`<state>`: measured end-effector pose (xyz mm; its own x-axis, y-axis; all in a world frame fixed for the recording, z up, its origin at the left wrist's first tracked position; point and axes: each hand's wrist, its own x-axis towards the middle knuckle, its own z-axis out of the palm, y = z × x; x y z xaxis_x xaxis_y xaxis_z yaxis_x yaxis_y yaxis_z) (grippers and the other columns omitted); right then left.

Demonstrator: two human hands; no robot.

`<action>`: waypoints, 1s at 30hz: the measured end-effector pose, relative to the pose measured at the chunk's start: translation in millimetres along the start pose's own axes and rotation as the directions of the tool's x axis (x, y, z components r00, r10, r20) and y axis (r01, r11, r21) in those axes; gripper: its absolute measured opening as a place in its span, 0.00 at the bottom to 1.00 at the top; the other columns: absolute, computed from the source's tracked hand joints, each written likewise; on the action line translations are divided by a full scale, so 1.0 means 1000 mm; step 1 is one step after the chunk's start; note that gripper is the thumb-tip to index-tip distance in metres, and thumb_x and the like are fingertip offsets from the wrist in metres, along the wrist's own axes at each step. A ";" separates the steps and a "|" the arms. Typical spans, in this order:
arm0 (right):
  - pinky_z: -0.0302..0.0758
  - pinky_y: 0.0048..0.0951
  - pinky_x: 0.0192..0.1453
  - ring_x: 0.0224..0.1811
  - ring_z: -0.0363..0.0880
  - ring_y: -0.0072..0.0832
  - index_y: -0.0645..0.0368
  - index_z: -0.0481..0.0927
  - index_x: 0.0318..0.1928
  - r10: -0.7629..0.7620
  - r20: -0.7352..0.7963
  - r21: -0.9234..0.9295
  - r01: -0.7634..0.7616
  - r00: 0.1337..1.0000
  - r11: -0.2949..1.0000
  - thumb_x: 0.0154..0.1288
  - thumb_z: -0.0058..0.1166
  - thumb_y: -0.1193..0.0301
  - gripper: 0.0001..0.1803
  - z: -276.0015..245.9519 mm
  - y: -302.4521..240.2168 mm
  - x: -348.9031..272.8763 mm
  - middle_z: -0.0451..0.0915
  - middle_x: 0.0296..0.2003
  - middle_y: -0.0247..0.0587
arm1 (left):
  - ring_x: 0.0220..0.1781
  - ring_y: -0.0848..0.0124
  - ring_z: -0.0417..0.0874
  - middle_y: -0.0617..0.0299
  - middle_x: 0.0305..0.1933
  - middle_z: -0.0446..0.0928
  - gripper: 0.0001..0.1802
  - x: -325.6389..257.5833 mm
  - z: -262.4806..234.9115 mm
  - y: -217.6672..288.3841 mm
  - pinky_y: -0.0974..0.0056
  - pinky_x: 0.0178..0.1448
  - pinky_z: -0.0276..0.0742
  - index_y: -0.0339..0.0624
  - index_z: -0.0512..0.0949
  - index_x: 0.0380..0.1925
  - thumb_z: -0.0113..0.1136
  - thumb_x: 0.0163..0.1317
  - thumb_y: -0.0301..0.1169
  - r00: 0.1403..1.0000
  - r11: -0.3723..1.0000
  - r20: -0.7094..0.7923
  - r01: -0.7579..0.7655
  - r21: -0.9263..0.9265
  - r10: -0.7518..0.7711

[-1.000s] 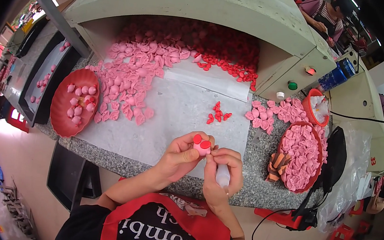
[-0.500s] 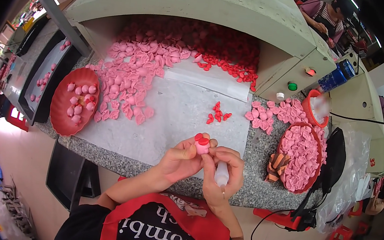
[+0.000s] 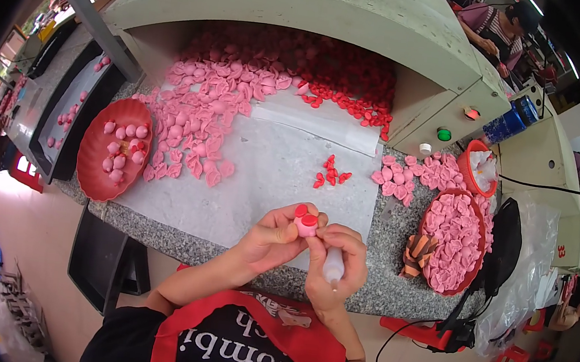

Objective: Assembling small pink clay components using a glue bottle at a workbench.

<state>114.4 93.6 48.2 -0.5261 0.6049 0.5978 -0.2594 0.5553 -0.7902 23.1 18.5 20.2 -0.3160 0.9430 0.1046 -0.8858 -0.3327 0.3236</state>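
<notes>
Over the bench's near edge, my left hand [image 3: 273, 237] pinches a small pink ball-shaped piece [image 3: 306, 229] with two red parts on its top. The fingertips of my right hand [image 3: 340, 257] touch the piece's right side. A small whitish translucent bottle [image 3: 333, 265] is tucked in my right palm, under the curled fingers. Farther off on the white paper [image 3: 270, 172] lies a little cluster of loose red pieces [image 3: 332, 172]. Many pink shell-like pieces [image 3: 198, 115] are spread to the left, and a heap of red pieces [image 3: 355, 96] fills the far right.
A red scalloped dish [image 3: 95, 185] on the left holds assembled pink balls. To the right stand a basket of pink pieces [image 3: 451, 247], an orange-red tub [image 3: 471, 173] and a blue can [image 3: 512, 116]. A pale green metal housing [image 3: 300, 12] overhangs the far side. Black trays [image 3: 94, 259] sit below.
Both hands stay together at nearly the same place. The pink piece has tilted slightly, so its red parts face up more. The whole view has shifted a little.
</notes>
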 end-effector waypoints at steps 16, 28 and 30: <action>0.66 0.13 0.22 0.23 0.69 0.13 0.66 0.68 0.52 0.651 0.232 0.285 -0.690 0.723 0.665 0.51 0.50 0.85 0.24 -0.008 -0.011 0.012 0.74 0.39 0.43 | 0.38 0.60 0.76 0.54 0.37 0.75 0.19 0.001 0.035 0.013 0.60 0.48 0.73 0.36 0.75 0.37 0.59 0.39 0.17 0.829 -0.327 0.321 -0.179 0.928 0.457; 0.63 0.11 0.21 0.22 0.68 0.11 0.64 0.71 0.46 0.671 0.162 0.322 -0.681 0.724 0.657 0.52 0.50 0.83 0.17 -0.005 -0.012 0.012 0.75 0.29 0.35 | 0.36 0.64 0.78 0.58 0.36 0.77 0.19 -0.001 0.036 0.010 0.61 0.47 0.75 0.38 0.78 0.34 0.62 0.36 0.17 0.808 -0.273 0.298 -0.177 0.946 0.508; 0.62 0.13 0.17 0.22 0.71 0.15 0.67 0.70 0.45 0.654 0.167 0.313 -0.669 0.738 0.674 0.54 0.49 0.82 0.16 -0.005 -0.010 0.011 0.75 0.30 0.38 | 0.35 0.65 0.78 0.58 0.35 0.77 0.19 0.000 0.037 0.010 0.61 0.47 0.75 0.39 0.78 0.34 0.62 0.36 0.17 0.814 -0.268 0.287 -0.169 0.949 0.505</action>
<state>115.5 97.8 63.6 -0.6931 0.7142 -0.0983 -0.0769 -0.2088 -0.9749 26.7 15.2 57.8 -0.6065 0.6026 0.5186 0.6130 -0.0609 0.7877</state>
